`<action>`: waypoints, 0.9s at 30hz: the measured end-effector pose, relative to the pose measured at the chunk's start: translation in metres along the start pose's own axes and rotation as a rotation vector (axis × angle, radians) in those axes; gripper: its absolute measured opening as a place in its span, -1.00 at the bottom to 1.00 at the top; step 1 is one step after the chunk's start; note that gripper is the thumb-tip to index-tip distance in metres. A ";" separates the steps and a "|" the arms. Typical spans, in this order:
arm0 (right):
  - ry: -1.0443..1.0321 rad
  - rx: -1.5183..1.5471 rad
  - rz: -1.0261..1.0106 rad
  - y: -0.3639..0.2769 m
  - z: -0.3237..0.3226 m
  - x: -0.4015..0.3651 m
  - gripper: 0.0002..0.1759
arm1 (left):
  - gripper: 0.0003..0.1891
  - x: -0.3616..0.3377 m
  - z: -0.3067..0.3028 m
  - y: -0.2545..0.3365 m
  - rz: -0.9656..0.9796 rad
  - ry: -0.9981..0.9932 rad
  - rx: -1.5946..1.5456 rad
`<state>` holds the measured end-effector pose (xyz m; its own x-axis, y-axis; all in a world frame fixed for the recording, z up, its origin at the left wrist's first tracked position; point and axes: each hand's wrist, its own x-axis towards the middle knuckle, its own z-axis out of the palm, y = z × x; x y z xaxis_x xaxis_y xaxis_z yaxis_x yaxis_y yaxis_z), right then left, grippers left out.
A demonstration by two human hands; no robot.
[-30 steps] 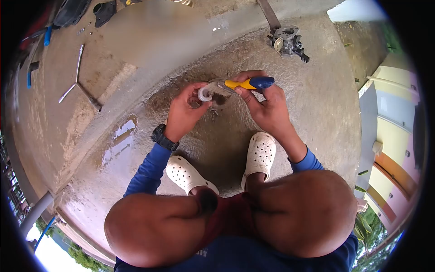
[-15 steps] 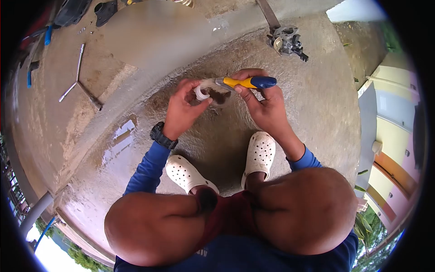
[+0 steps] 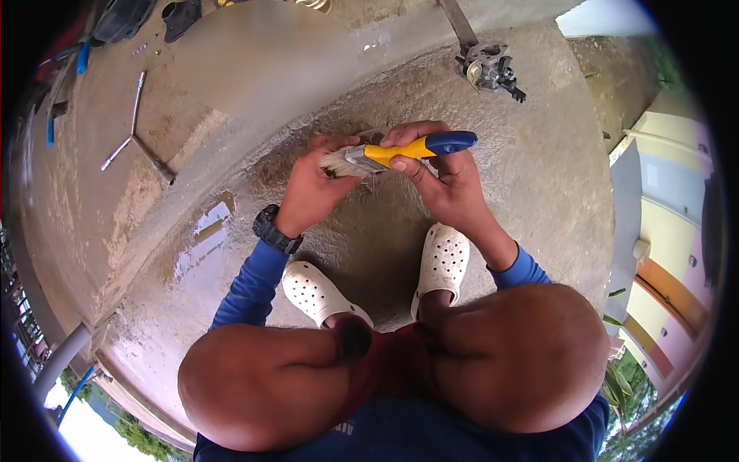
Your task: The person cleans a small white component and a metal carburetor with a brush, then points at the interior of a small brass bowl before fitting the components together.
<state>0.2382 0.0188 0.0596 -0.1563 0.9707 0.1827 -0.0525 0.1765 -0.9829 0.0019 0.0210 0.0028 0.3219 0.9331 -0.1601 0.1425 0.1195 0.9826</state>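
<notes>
Evidently, brushing is the step in hand: the right hand [image 3: 446,171] grips the yellow-and-blue handle of a brush [image 3: 412,149], which spans the space between both hands, bristles at the curled fingers of the left hand [image 3: 309,183]. The next stroke would seemingly call for light pressure and a steady left hand. Bristles cover the left fingertips, so whether they hold anything cannot be told; beyond both hands, a blurred patch [image 3: 265,65] obscures the ground.

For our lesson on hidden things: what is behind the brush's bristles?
Behind the bristles, part of the left hand shows; anything it may hold there is covered.
</notes>
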 end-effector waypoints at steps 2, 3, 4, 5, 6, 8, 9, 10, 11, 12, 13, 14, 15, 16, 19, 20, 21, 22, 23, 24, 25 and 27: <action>0.008 -0.198 -0.029 0.014 -0.011 0.002 -0.75 | -0.55 0.000 -0.001 -0.003 0.107 0.023 0.030; 0.009 -0.197 -0.028 0.012 -0.010 0.004 -0.75 | -0.48 -0.002 -0.002 -0.001 -0.019 -0.009 0.006; 0.061 -0.113 -0.042 0.010 -0.010 0.004 -0.75 | -0.41 -0.004 -0.002 0.001 -0.147 -0.044 -0.019; 0.112 -0.027 -0.053 0.007 -0.009 0.004 -0.75 | -0.41 -0.006 -0.001 0.002 -0.154 -0.046 -0.019; 0.020 0.007 -0.052 0.004 -0.008 0.002 -0.75 | -0.42 -0.007 -0.001 0.003 -0.135 -0.038 -0.032; -0.017 -0.020 -0.034 0.005 -0.006 0.000 -0.75 | -0.44 -0.004 0.000 0.004 -0.105 -0.029 -0.046; -0.053 -0.047 -0.012 0.007 -0.005 -0.001 -0.75 | -0.43 -0.004 -0.001 0.005 -0.114 -0.006 -0.012; 0.000 -0.012 -0.003 0.016 -0.009 0.003 -0.75 | -0.42 -0.005 -0.001 0.006 -0.123 0.019 0.023; -0.003 -0.010 -0.006 0.019 -0.014 0.005 -0.75 | -0.42 -0.005 -0.003 0.007 -0.122 0.023 0.024; 0.040 -0.171 -0.030 0.019 -0.019 0.006 -0.75 | -0.42 -0.005 -0.003 0.013 -0.114 0.040 0.149; 0.083 -0.333 -0.051 0.018 -0.020 0.006 -0.74 | -0.43 -0.006 -0.002 0.017 -0.107 0.056 0.273; 0.072 -0.354 -0.016 0.019 -0.016 0.004 -0.75 | -0.43 -0.006 -0.002 0.018 -0.110 0.055 0.272; 0.072 -0.355 -0.016 0.023 -0.013 0.003 -0.75 | -0.44 -0.006 -0.002 0.019 -0.038 0.076 0.325; -0.009 -0.528 -0.073 0.032 -0.010 -0.001 -0.74 | -0.45 -0.005 -0.001 0.019 0.034 0.098 0.379; -0.124 -0.710 -0.120 0.065 -0.003 -0.008 -0.69 | -0.50 -0.001 0.004 0.014 0.188 0.128 0.486; -0.188 -0.751 -0.167 0.072 -0.002 -0.008 -0.68 | -0.50 0.000 0.006 0.012 0.188 0.127 0.486; -0.253 -0.789 -0.214 0.072 0.000 -0.006 -0.67 | -0.50 0.000 0.007 0.009 0.175 0.132 0.484; -0.253 -0.787 -0.213 0.071 0.000 -0.007 -0.67 | -0.51 0.000 0.008 0.007 0.162 0.138 0.483; -0.180 -0.771 -0.165 0.068 -0.001 -0.007 -0.69 | -0.51 0.000 0.007 0.005 0.161 0.140 0.485; -0.106 -0.756 -0.114 0.060 -0.003 -0.007 -0.70 | -0.52 -0.001 0.007 0.003 0.141 0.155 0.471; -0.106 -0.756 -0.113 0.047 -0.004 -0.004 -0.70 | -0.54 -0.001 0.007 0.003 0.121 0.171 0.456; 0.082 -0.441 0.027 0.019 -0.008 0.001 -0.70 | -0.55 0.000 0.005 0.005 0.076 0.160 0.460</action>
<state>0.2447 0.0244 0.0407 -0.0720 0.9825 0.1718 0.3785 0.1862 -0.9067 0.0075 0.0200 0.0068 0.2050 0.9780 -0.0380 0.5347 -0.0794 0.8413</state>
